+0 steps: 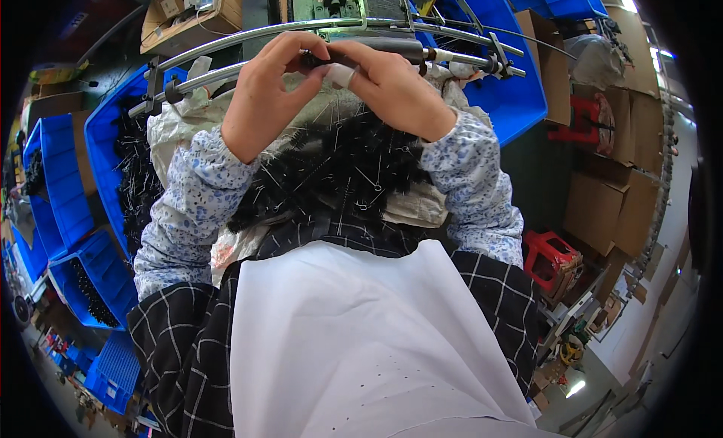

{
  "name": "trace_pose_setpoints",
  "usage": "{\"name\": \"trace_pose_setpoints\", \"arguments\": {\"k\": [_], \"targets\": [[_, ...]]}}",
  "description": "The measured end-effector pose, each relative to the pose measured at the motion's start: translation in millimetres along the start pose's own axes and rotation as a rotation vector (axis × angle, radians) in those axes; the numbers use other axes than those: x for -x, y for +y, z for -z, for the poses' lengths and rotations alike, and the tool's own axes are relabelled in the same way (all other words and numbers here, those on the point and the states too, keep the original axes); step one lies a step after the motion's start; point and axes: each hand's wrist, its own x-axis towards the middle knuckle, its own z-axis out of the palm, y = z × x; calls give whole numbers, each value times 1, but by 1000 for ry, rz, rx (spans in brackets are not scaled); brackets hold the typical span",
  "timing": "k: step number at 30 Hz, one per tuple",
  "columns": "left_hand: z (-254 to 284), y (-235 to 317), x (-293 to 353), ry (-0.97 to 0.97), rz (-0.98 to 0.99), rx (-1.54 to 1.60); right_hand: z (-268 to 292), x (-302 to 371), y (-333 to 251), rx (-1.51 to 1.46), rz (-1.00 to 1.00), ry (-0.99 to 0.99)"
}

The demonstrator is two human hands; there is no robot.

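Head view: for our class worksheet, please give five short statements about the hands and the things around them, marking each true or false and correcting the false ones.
1. The left hand and right hand are close together. True.
2. The bristly pile between the forearms is yellow. False: it is mostly black.
3. A white wrap shows on the right hand. True.
4. The sleeves are plain red. False: they are white with a blue pattern.
5. Cardboard boxes appear at the picture's right. True.
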Motion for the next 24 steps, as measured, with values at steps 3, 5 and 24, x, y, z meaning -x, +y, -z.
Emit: {"name": "trace_pose_setpoints", "arguments": {"k": [3, 5, 24], "targets": [[5, 6, 9, 83, 91, -58, 3, -18, 17, 97, -64, 129], [11, 5, 28, -227, 146, -254, 5, -50, 63, 462, 34, 488], [-12, 5, 74, -589, 94, -264, 12, -107, 128, 560, 59, 510]]}}
